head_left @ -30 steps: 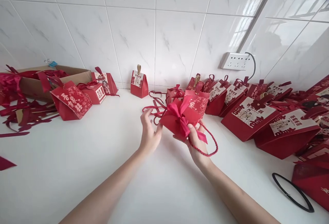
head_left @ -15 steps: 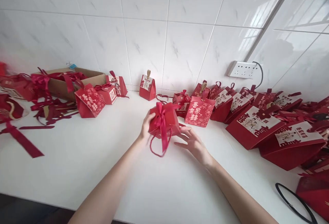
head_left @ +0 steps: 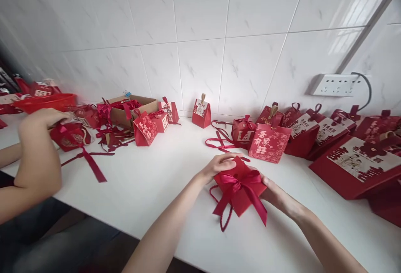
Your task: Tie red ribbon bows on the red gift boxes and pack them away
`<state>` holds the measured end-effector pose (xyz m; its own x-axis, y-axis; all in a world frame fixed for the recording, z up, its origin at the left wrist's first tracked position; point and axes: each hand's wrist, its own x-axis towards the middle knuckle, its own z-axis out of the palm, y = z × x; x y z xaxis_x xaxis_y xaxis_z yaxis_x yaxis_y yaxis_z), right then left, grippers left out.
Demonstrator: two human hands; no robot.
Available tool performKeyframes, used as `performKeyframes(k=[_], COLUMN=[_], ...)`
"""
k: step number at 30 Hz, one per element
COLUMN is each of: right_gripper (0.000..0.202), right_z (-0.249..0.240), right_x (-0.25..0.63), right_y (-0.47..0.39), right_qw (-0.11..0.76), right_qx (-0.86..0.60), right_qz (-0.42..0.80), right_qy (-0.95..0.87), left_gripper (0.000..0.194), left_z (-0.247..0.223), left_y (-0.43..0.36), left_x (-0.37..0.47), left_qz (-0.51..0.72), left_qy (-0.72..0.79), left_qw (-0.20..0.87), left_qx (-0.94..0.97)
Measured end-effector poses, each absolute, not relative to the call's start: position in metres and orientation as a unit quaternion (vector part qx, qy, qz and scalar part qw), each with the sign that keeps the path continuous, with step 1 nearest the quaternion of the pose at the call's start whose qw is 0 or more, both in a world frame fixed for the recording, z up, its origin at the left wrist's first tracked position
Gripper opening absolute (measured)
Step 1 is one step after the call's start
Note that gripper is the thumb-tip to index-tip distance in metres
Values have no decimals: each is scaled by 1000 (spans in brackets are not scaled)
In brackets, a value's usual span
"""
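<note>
Between my two hands is a red gift box [head_left: 239, 204], tilted so that its bow side faces me. A dark pink satin ribbon bow [head_left: 239, 184] is tied on it, with two tails hanging down. Twisted red cord handles [head_left: 226, 223] loop out at its lower left. My left hand [head_left: 221, 166] grips the box's upper left side. On the right side my right hand [head_left: 271, 189] holds it too, with most of its fingers hidden behind the box. Just beyond stands a patterned red box [head_left: 269, 143], beside loose red ribbon [head_left: 219, 141].
Many red boxes [head_left: 360, 164] crowd the right side, below a white power strip [head_left: 336, 85]. A cardboard box [head_left: 147, 108] of ribbons stands back left. At far left, another person's arm [head_left: 37, 152] reaches over a red box [head_left: 70, 135] near a red basin [head_left: 53, 102].
The view has swung left, bringing the other person's arm into sight. My hands have turned the box and drawn it nearer; my right hand, earlier spread beside it, now grips it.
</note>
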<state>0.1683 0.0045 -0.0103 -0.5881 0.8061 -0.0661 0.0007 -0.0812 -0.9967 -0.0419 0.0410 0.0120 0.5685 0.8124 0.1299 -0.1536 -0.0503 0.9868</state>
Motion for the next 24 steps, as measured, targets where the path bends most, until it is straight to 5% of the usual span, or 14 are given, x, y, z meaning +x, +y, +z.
performKeyframes(k=[4, 10, 24], right_gripper=[72, 74, 54], right_z=[-6, -19, -30], right_x=[165, 147, 150], right_y=[3, 5, 26], right_qw=[336, 555, 574], right_qx=[-304, -296, -433], right_qz=[686, 614, 470], right_qy=[-569, -477, -511], left_gripper=[48, 48, 63], left_z=[6, -6, -8], left_y=[47, 50, 43], left_x=[-39, -34, -21], left_qz=[427, 633, 481], left_qy=[340, 360, 348], left_qw=[611, 526, 514], left_qx=[573, 439, 619])
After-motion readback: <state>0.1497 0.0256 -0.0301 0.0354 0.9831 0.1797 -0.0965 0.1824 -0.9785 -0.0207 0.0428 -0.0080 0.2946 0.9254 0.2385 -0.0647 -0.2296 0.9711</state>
